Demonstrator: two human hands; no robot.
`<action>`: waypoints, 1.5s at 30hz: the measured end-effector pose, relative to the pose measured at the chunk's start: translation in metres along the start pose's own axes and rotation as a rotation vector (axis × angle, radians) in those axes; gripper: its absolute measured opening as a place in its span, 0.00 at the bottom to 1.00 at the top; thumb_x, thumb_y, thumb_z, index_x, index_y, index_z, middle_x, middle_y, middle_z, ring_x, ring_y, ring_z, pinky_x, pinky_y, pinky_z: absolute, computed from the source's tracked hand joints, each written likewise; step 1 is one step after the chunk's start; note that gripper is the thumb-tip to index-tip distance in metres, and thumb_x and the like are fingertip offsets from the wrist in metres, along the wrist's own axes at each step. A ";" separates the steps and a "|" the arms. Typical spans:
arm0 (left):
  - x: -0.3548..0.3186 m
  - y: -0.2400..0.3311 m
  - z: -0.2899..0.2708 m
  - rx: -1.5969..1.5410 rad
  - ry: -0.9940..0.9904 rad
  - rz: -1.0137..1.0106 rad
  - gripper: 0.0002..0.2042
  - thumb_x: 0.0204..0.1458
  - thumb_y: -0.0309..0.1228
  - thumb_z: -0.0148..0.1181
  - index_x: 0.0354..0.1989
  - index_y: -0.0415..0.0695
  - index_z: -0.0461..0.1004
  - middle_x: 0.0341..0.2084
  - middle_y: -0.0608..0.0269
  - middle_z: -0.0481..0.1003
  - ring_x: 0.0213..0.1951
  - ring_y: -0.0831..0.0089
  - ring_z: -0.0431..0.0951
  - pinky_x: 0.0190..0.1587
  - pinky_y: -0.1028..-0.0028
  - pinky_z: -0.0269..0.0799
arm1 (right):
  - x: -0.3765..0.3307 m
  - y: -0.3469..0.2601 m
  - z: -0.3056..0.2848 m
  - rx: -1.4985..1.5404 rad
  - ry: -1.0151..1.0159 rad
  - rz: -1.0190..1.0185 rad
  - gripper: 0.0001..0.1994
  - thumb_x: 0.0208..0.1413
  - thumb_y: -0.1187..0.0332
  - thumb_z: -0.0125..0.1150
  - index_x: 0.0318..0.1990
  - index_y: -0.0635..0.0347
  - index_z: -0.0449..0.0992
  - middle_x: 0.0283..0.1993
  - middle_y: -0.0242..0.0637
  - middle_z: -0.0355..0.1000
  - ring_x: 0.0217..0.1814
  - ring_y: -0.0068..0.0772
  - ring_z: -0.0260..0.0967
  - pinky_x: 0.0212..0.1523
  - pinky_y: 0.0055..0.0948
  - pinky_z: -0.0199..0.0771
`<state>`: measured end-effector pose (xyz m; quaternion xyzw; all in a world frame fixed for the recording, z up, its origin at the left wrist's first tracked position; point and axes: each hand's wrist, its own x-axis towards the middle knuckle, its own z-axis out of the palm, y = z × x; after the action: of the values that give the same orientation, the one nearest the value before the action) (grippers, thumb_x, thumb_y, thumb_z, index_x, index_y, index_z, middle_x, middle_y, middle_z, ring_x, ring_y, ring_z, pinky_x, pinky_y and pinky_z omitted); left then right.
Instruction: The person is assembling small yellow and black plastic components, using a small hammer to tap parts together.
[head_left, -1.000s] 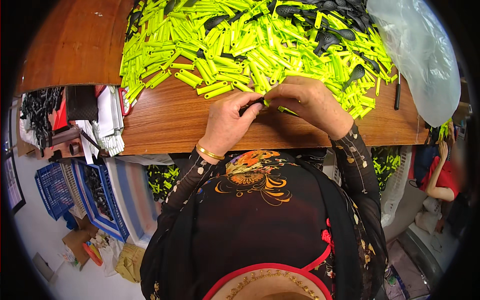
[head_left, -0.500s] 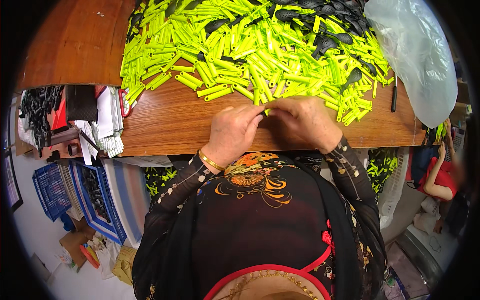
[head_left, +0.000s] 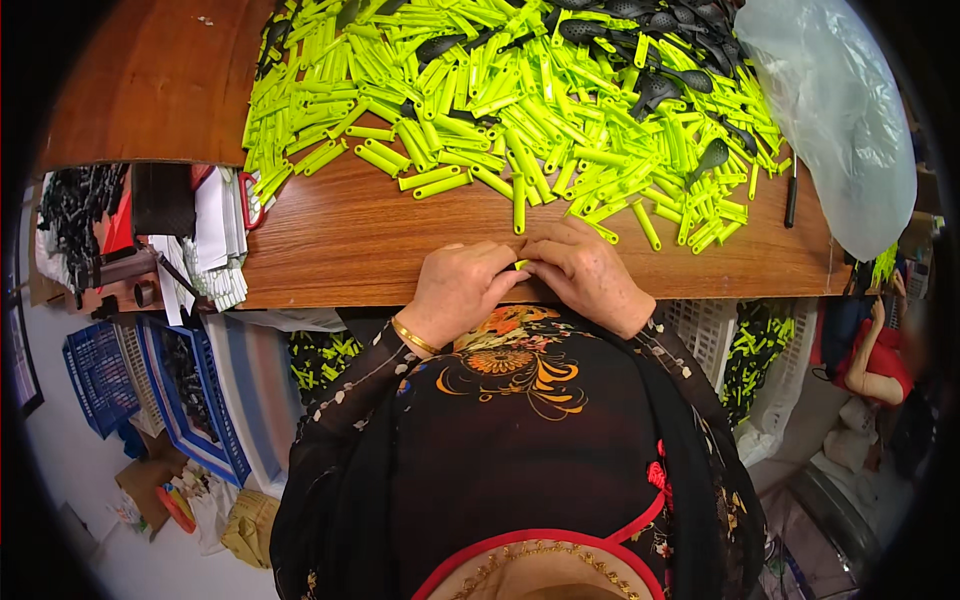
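My left hand and my right hand meet fingertip to fingertip just over the table's front edge. Both are closed, pinching a small lime-green plastic piece between them. Only a sliver of it shows; the fingers cover the rest, so its full shape is hidden. Just beyond my knuckles, one lime-green handle points toward me, and another loose handle lies past my right hand. Behind them spreads a big heap of lime-green handles, with black slotted spoon heads mixed in at the back right.
A clear plastic bag drapes over the table's right end, beside a black-handled screwdriver. Red-handled scissors and papers lie at the left. Blue crates stand below left; a white basket is under the table. Another person sits far right.
Both hands have drawn a little nearer to me, the right one also shifting left. Handles that were partly or wholly behind my fingers now show on the table.
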<state>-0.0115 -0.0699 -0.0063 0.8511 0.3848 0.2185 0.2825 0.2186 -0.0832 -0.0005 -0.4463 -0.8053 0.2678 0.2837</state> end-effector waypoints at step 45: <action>0.176 -0.123 -0.071 0.271 0.290 -0.148 0.08 0.62 0.35 0.65 0.45 0.47 0.80 0.39 0.53 0.81 0.42 0.48 0.83 0.43 0.52 0.76 | 0.031 0.021 -0.018 0.277 0.296 0.269 0.07 0.68 0.73 0.64 0.50 0.61 0.82 0.42 0.44 0.82 0.44 0.45 0.81 0.47 0.36 0.79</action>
<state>-0.0118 0.1565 -0.0063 0.8104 0.5087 0.2636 0.1225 0.2295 -0.0437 0.0047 -0.5407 -0.6441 0.3426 0.4188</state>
